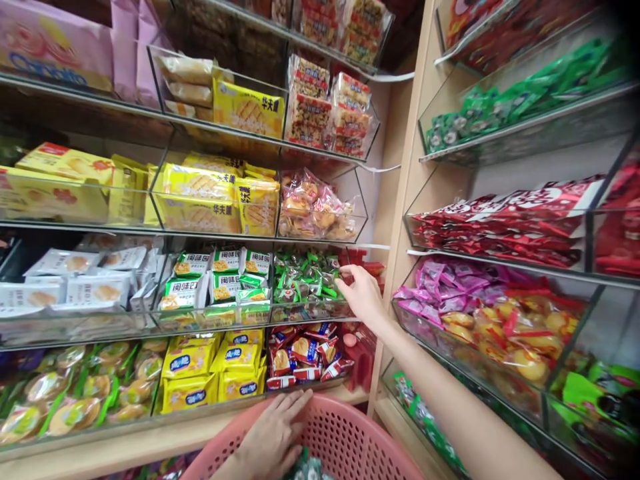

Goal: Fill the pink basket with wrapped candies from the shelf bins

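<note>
My right hand point(361, 293) is at the right end of a clear bin of small green-wrapped candies point(305, 277). Its fingertips are bent and a little apart, beside the nearest wrappers, and I make out nothing between them. Low in the middle, my left hand point(275, 433) lies over the rim of a pink perforated plastic basket point(350, 427), its fingers along the rim and its thumb toward the inside. Some green and white wrapped pieces point(307, 467) show at the bottom of the basket, partly cut off by the frame edge.
Clear-fronted shelves of packaged snacks rise ahead: yellow wafer packs point(200, 193), white-and-green packets point(227, 273), red-and-blue packets point(305, 350). A wooden post point(400, 167) divides them from the right-hand shelves, where purple packets point(440, 287) and red packs point(505, 220) lie under my forearm's side.
</note>
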The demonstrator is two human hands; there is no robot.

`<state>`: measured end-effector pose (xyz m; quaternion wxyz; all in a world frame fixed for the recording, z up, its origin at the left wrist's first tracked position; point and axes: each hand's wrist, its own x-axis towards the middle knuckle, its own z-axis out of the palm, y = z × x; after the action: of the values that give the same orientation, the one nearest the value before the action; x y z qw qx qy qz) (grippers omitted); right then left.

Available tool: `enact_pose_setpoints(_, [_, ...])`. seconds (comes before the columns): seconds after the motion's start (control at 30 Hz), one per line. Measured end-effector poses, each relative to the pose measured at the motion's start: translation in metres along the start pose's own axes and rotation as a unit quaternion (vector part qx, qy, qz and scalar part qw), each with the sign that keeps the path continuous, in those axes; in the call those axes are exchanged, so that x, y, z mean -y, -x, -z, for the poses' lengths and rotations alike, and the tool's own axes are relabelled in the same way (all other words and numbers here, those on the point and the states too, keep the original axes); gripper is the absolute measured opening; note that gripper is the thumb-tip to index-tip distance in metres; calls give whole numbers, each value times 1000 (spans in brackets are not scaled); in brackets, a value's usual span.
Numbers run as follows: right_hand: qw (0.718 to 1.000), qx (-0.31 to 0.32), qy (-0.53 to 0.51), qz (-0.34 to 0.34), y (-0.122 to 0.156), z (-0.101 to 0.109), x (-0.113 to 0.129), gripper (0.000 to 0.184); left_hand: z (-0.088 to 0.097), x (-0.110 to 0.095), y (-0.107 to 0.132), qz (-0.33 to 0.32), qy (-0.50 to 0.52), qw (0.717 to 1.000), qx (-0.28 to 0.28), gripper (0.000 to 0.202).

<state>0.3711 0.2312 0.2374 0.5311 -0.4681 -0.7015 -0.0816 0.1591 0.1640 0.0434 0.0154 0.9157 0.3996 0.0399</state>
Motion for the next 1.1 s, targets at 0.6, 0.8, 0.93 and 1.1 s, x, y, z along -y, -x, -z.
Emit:
enact_pose_setpoints(0.6, [954, -65, -279, -90, 7, 0, -29, 31, -20, 12, -6, -24, -29, 997, -66, 25])
enact_pose_setpoints(0.8, [950, 134, -268, -83, 49, 37, 0, 26, -16, 8, -5, -40, -47, 995, -81, 19])
enact_pose_setpoints(0.93, [830, 512, -182, -124, 94, 28, 4, 10, -15, 6, -6, -46, -60, 994, -83, 21])
enact_pose_setpoints(1.1, [686, 710, 50, -152, 158, -10, -20, 23, -15, 6, -7, -46, -79, 993, -72, 20])
